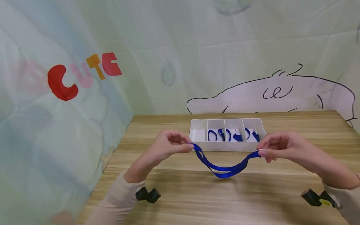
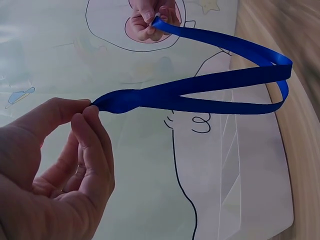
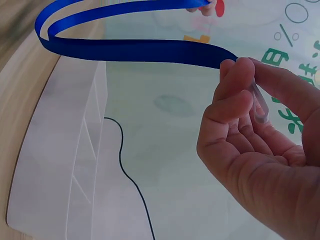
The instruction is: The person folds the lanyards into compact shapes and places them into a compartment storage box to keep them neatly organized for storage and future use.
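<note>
Up close, the left hand [image 1: 168,144] and right hand [image 1: 277,145] each pinch one end of a blue ribbon [image 1: 225,167] sagging between them above the wooden table [image 1: 180,200]. Only the head view shows, at 12 o'clock beyond it, the white divided tray [image 1: 199,124] with more ribbon pieces in its compartments; the right wrist view alone shows fingertips [image 3: 235,67] clamping the end.

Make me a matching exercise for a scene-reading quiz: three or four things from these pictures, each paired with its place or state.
Things:
1. blue ribbon
2. white tray
3. left hand
4. wooden table

Places or states:
A. pinches the ribbon's left end
B. sags between both hands
C. lies under everything
D. divided, holds small blue pieces

Pairs: 1-B, 2-D, 3-A, 4-C
</note>
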Demonstrator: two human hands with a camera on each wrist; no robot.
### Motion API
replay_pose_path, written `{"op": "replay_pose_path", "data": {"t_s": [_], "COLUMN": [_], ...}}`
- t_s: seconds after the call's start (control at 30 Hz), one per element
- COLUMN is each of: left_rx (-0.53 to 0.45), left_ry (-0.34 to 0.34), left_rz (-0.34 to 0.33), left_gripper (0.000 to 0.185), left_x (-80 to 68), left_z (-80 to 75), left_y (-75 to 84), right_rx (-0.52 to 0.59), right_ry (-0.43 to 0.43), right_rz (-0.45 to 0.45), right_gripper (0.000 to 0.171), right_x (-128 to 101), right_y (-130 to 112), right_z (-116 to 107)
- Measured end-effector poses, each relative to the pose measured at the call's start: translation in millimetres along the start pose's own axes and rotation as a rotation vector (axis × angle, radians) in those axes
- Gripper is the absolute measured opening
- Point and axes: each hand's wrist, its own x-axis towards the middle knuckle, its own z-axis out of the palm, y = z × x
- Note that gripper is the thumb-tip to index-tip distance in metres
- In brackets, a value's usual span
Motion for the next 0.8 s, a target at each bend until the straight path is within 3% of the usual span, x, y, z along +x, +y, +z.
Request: {"op": "replay_pose_path", "data": {"t_s": [0.37,0.8], "left_rx": [0.020,0.029], "left_ry": [-0.026,-0.065], "left_rz": [0.031,0.057], "left_gripper": [0.011,0.012], "left_x": [10.3,20.8], "left_z": [19.2,39.4], "left_y": [10.1,19.8], "right_rx": [0.046,0.020], "right_ry": [0.024,0.057], "right_rz": [-0.010,-0.015], "right_gripper": [0.008,0.010], "right_x": [15.9,35.0], "right_y": [-15.9,-28.9], "right_z": [14.2,31.9]}}
